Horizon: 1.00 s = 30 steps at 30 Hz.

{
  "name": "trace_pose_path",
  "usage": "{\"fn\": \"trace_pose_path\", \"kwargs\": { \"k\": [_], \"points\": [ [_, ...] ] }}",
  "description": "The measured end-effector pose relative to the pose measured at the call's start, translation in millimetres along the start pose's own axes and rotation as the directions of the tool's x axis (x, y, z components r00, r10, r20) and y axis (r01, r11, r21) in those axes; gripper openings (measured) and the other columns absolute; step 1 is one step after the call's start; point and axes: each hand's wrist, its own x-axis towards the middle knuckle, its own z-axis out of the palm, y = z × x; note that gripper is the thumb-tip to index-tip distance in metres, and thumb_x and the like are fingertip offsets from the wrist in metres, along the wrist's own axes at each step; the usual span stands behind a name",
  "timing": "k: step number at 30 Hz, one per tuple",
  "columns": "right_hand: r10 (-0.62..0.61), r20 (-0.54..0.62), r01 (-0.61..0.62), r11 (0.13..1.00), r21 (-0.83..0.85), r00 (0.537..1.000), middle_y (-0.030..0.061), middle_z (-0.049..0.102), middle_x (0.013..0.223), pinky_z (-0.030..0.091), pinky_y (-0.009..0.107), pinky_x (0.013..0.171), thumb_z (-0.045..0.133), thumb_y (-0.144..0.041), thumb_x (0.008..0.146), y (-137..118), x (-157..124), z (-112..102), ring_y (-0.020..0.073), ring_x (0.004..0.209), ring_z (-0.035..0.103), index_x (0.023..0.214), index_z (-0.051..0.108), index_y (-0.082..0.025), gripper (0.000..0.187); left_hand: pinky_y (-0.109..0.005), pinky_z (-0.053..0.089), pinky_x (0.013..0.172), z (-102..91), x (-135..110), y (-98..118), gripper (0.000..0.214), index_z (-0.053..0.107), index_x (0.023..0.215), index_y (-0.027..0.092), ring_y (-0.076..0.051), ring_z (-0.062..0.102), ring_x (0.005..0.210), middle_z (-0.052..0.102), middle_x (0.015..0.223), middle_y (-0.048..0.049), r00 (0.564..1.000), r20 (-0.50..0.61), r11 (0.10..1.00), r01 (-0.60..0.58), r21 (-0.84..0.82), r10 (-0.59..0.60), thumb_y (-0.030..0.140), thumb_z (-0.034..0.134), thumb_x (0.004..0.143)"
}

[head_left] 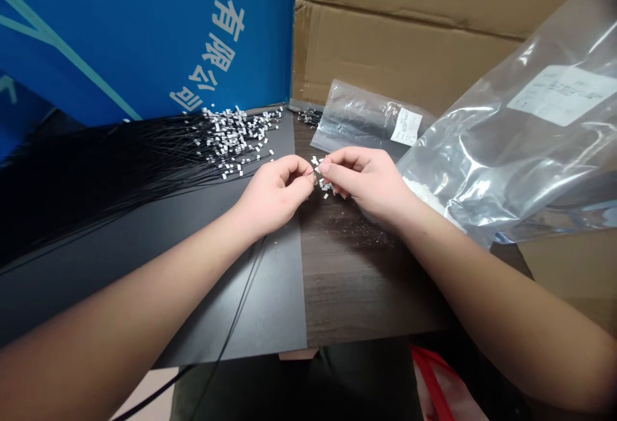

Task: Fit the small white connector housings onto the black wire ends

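Note:
My left hand (277, 191) and my right hand (367, 180) meet fingertip to fingertip above the dark wooden table (357, 279). Both are pinched closed around a thin black wire whose end carries a small white tag (315, 161). The wire (241, 305) trails from my left hand down across the black mat (144, 247) and off the table's front edge. A few loose white tags (328, 188) lie under my right fingers. To the left lies a big bundle of black wires (96, 164), their white-tagged ends (236, 138) fanned out.
A blue printed box (144, 29) and a brown cardboard box (409, 29) stand at the back. Two clear plastic bags, a small one (366, 119) and a large one (520, 138), lie at the right. Something red (434, 382) shows below the table edge.

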Motion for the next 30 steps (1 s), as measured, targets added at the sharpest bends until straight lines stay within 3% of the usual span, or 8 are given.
{"fn": "trace_pose_path", "kwargs": {
  "k": [10, 18, 30],
  "points": [
    [0.051, 0.015, -0.051, 0.998, -0.044, 0.999, -0.0014, 0.064, 0.068, 0.043, 0.026, 0.058, 0.078, -0.033, 0.097, 0.2, 0.7, -2.2, 0.0103, 0.059, 0.053, 0.082, 0.071, -0.018, 0.022, -0.031, 0.048, 0.074, 1.7, 1.3, -6.4, 0.02, 0.065, 0.089, 0.018, -0.016, 0.061, 0.075, 0.066, 0.082, -0.0005, 1.0, 0.009, 1.0, -0.023, -0.021, 0.023, 0.037, 0.067, 0.096],
    [0.171, 0.044, -0.176, 0.969, 0.175, 0.984, -0.0005, 0.064, 0.069, 0.042, 0.022, 0.049, 0.083, -0.028, 0.094, 0.0, 1.2, 1.0, 0.0083, 0.055, 0.053, 0.077, 0.069, -0.017, 0.024, -0.03, 0.046, 0.071, 2.9, 1.4, -7.2, 0.022, 0.066, 0.091, 0.018, -0.015, 0.059, 0.074, 0.066, 0.081, -0.0005, 1.0, -0.003, 1.0, -0.022, -0.011, 0.022, 0.039, 0.071, 0.097],
    [0.26, 0.124, -0.287, 0.895, 0.341, 0.958, 0.0015, 0.061, 0.065, 0.039, 0.025, 0.046, 0.079, -0.016, 0.091, -5.0, 1.4, 3.8, 0.0103, 0.052, 0.052, 0.07, 0.067, -0.016, 0.024, -0.03, 0.05, 0.073, 3.4, -0.1, -2.9, 0.015, 0.068, 0.089, 0.018, -0.016, 0.063, 0.075, 0.069, 0.081, -0.001, 0.999, -0.041, 1.0, -0.023, 0.016, 0.024, 0.031, 0.068, 0.097]
  ]
}}
